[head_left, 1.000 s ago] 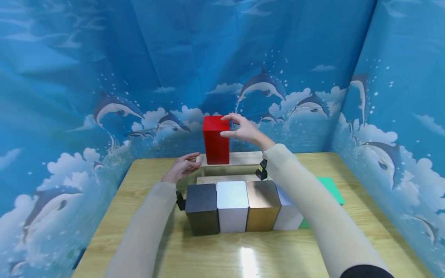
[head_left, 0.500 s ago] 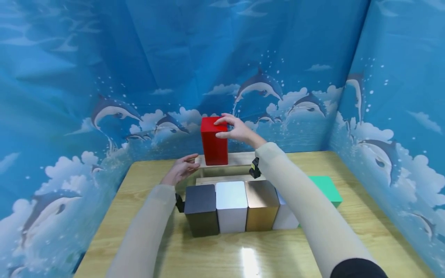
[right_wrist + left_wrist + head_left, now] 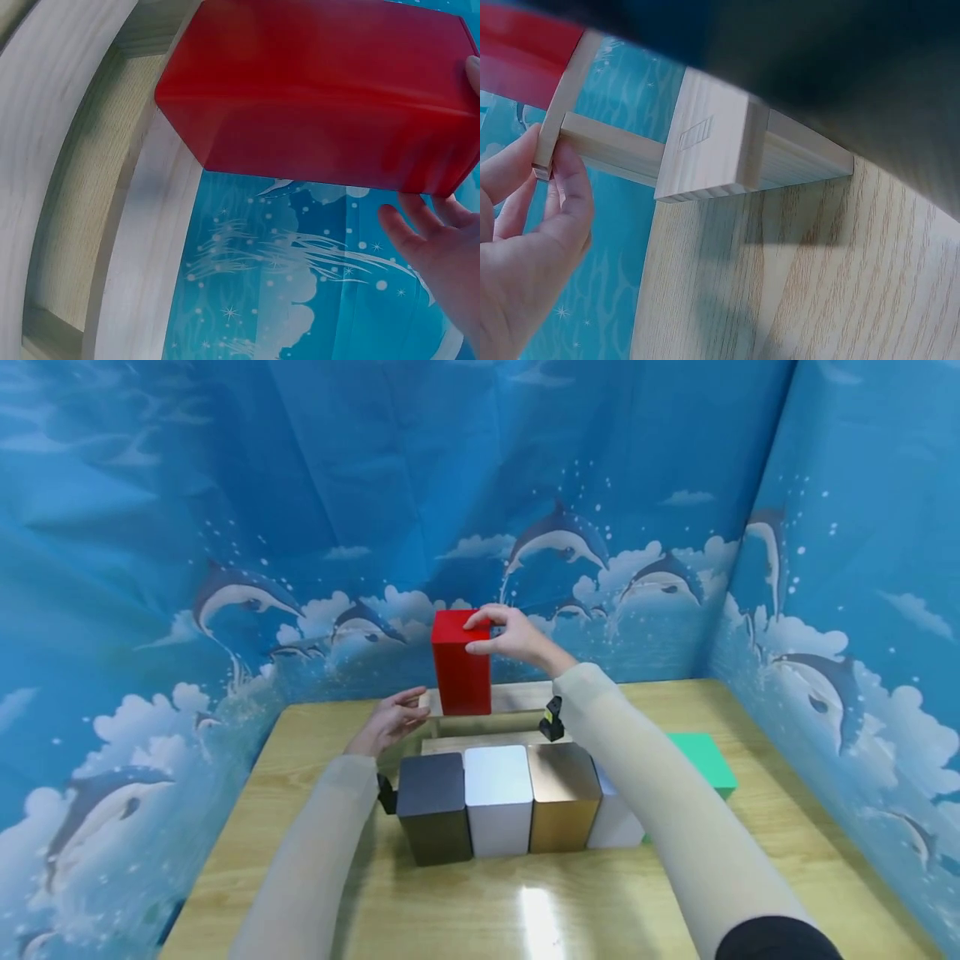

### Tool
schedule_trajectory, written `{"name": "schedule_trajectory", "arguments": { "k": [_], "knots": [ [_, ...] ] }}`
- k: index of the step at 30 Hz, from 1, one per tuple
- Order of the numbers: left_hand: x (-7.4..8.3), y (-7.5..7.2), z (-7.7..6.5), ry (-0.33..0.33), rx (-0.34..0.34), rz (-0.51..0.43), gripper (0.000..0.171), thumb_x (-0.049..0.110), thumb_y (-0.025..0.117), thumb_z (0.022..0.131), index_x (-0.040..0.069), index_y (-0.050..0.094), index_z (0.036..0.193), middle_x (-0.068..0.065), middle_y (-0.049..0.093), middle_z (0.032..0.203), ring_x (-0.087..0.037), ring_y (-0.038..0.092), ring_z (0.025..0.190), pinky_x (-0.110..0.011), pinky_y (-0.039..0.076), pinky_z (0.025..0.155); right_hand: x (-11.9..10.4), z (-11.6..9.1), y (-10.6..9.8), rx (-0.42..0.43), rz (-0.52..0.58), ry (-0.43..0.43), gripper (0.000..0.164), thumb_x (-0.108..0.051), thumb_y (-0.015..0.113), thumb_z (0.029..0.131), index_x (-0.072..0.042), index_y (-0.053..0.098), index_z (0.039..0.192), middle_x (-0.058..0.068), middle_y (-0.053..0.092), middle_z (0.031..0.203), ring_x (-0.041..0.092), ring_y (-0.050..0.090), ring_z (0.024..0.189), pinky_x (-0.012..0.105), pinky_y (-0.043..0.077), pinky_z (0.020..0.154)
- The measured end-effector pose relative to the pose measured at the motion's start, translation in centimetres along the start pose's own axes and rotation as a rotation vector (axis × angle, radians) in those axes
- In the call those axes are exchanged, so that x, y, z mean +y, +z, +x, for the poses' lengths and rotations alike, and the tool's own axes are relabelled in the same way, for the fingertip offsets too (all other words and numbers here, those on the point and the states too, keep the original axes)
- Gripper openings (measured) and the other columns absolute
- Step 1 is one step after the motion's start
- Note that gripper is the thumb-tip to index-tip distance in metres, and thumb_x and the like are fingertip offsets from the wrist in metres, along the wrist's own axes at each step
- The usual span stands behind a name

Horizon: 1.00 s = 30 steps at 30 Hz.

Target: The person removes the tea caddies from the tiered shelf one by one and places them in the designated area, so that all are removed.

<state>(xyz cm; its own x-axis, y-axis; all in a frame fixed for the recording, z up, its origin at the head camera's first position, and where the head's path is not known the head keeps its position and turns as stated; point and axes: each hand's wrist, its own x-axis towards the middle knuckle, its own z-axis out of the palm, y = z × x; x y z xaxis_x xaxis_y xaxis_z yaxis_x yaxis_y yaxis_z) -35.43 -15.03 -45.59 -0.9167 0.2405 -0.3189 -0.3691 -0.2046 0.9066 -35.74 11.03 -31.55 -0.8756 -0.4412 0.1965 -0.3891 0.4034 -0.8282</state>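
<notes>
A tall red box (image 3: 462,677) stands upright on the rear upper board of a pale wooden stepped stand (image 3: 525,697). My right hand (image 3: 517,639) grips the box's upper end, its fingers bent over the top right edge. In the right wrist view the box (image 3: 315,97) lies across the picture, with fingers (image 3: 420,217) at its lower right corner and a fingertip (image 3: 474,73) at the right edge. My left hand (image 3: 390,720) pinches the left end of that upper board between thumb and fingers, as the left wrist view shows the board (image 3: 559,112).
In front of the stand, a row holds a black box (image 3: 433,802), a white box (image 3: 498,797), a gold box (image 3: 564,793), a pale lavender box (image 3: 617,818) and a green box (image 3: 701,760). My right sleeve partly covers the last two. A dolphin-print backdrop (image 3: 375,527) encloses the table (image 3: 480,902).
My right hand has shifted slightly left, its fingers reaching further over the red box's top. The left hand stays at the board's end. The head view has drifted a little.
</notes>
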Motion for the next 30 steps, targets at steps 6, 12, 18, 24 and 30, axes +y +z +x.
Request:
{"name": "schedule_trajectory", "arguments": {
  "k": [6,12,18,24,30],
  "knots": [
    [0.1,-0.3,-0.1,-0.019,0.011,-0.006,0.063,-0.01,0.056,0.088,0.011,0.036,0.144,-0.011,0.019,0.151,-0.027,0.046,0.117,-0.04,0.037,0.102,-0.1,-1.0,-0.3,0.002,0.027,0.036,0.035,-0.026,0.077,0.077,-0.02,0.065,0.109,-0.002,0.042,0.136,0.019,0.034,0.123,0.036,0.052,0.08],
    [0.2,-0.3,-0.2,-0.01,-0.025,-0.028,0.062,-0.01,0.054,0.089,0.01,0.035,0.144,-0.01,0.015,0.152,-0.029,0.035,0.128,-0.043,0.031,0.106,0.2,-2.3,-1.2,0.048,0.032,0.044,0.036,-0.028,0.079,0.075,-0.021,0.064,0.108,-0.002,0.046,0.128,0.019,0.041,0.114,0.037,0.053,0.076],
    [0.0,-0.3,-0.2,-0.01,-0.012,-0.029,0.062,-0.009,0.053,0.089,0.011,0.033,0.145,-0.01,0.012,0.153,-0.029,0.03,0.132,-0.043,0.029,0.107,0.6,-3.7,-2.1,0.107,-0.006,0.056,0.037,-0.031,0.079,0.074,-0.018,0.066,0.106,0.0,0.044,0.13,0.021,0.041,0.114,0.039,0.052,0.079],
    [-0.2,-0.2,0.0,0.0,0.01,-0.004,0.062,-0.008,0.055,0.089,0.011,0.035,0.144,-0.01,0.016,0.152,-0.029,0.032,0.131,-0.042,0.034,0.104,0.9,-5.2,-3.2,0.138,-0.088,0.017,0.039,-0.032,0.08,0.073,-0.018,0.066,0.106,0.001,0.04,0.135,0.018,0.033,0.123,0.043,0.045,0.09],
    [-0.2,-0.3,0.2,0.005,0.019,0.021,0.059,-0.006,0.058,0.088,0.014,0.041,0.141,-0.009,0.019,0.151,-0.028,0.036,0.129,-0.04,0.037,0.102,0.8,-6.1,-4.3,0.158,-0.126,-0.019,0.039,-0.033,0.08,0.073,-0.017,0.066,0.106,0.001,0.04,0.134,0.018,0.033,0.123,0.042,0.044,0.09]
  ]
}}
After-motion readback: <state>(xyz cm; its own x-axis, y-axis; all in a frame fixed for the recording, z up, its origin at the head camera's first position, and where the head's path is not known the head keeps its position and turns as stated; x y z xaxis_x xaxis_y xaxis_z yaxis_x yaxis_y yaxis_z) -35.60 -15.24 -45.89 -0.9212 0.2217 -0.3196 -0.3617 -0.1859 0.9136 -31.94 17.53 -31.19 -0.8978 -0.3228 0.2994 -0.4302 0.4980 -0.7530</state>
